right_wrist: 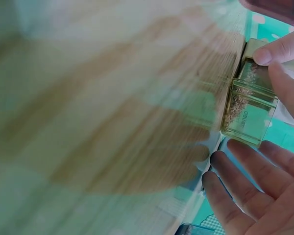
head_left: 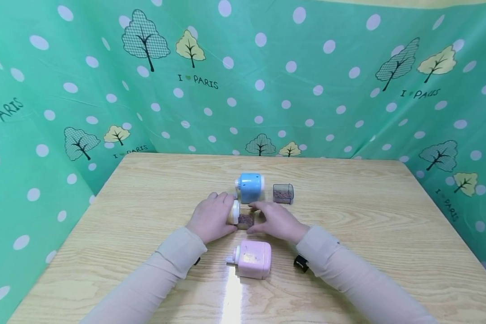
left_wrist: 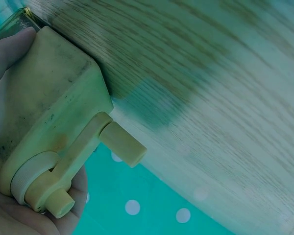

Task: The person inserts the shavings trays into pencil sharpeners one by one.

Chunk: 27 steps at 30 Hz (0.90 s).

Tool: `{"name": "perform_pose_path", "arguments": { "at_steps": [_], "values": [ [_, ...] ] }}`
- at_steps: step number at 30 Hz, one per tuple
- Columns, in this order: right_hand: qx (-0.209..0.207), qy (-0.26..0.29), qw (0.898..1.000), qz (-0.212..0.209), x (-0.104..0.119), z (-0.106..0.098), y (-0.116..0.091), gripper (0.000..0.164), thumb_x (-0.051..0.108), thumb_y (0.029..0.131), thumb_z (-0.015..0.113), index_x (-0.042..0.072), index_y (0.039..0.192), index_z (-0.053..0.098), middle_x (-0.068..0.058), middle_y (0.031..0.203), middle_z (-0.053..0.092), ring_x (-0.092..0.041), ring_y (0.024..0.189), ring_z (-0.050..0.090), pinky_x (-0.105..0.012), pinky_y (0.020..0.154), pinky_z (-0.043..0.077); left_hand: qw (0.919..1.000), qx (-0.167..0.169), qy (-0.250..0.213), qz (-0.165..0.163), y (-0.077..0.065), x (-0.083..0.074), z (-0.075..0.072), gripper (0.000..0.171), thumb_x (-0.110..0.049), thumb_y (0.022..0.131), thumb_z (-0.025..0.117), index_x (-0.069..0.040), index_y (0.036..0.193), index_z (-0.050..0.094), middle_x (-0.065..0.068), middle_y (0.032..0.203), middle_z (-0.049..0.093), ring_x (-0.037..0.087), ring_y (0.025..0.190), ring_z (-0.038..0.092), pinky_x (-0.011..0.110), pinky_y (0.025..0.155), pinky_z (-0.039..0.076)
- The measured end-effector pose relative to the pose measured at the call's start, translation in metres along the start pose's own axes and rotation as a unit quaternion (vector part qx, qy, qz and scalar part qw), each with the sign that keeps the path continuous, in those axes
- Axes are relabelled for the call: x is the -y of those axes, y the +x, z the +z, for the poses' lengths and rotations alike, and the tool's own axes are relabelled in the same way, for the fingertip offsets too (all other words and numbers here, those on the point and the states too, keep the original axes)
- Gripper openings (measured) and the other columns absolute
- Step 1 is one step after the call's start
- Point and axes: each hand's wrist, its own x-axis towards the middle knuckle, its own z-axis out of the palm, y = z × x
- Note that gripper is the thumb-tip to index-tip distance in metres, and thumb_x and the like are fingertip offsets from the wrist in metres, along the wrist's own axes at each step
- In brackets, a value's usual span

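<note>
My left hand (head_left: 212, 216) grips a pale yellow crank pencil sharpener (left_wrist: 54, 93) lying on the table, the thumb along its body. Its crank handle (left_wrist: 122, 144) points away from the palm in the left wrist view. At the sharpener's other end shows a clear shavings drawer (right_wrist: 250, 115), holding brown shavings. Around this drawer, my right hand (head_left: 277, 220) has its thumb on the near side and its loosely extended fingers (right_wrist: 245, 171) right by the far side. The palm hides part of the sharpener in the head view.
A blue pencil sharpener (head_left: 250, 186) stands just beyond my hands, with a dark clear drawer (head_left: 283, 194) of shavings to its right. Nearer me lies a pink sharpener (head_left: 254, 259), crank to the left. Polka-dot green cloth (head_left: 259, 99) hangs behind the wooden table (head_left: 348, 216).
</note>
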Motion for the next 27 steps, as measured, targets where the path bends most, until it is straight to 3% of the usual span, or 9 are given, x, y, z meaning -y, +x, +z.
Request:
{"name": "perform_pose_path", "arguments": {
  "at_steps": [7,27],
  "values": [
    [-0.017,-0.002,1.0,0.003,-0.0038,-0.0005,-0.0019,0.075,0.033,0.072,0.085,0.001,0.135,0.061,-0.012,0.124,0.071,-0.03,0.114,0.065,-0.046,0.1,0.05,1.0,0.001,0.004,0.001,-0.0001,0.0006,0.0013,0.071,-0.043,0.067,0.085,0.0,0.119,0.061,0.01,0.103,0.066,0.023,0.082,0.055,0.037,0.07,0.053],
    [-0.022,0.018,0.999,0.021,-0.0026,-0.0003,-0.0014,0.061,0.031,0.073,0.084,0.003,0.124,0.066,-0.014,0.12,0.072,-0.027,0.106,0.067,-0.044,0.092,0.053,0.9999,-0.004,0.01,0.004,-0.0007,0.0002,0.0016,0.073,-0.043,0.067,0.086,0.001,0.12,0.06,0.011,0.102,0.065,0.024,0.082,0.054,0.037,0.07,0.053]
  ]
}}
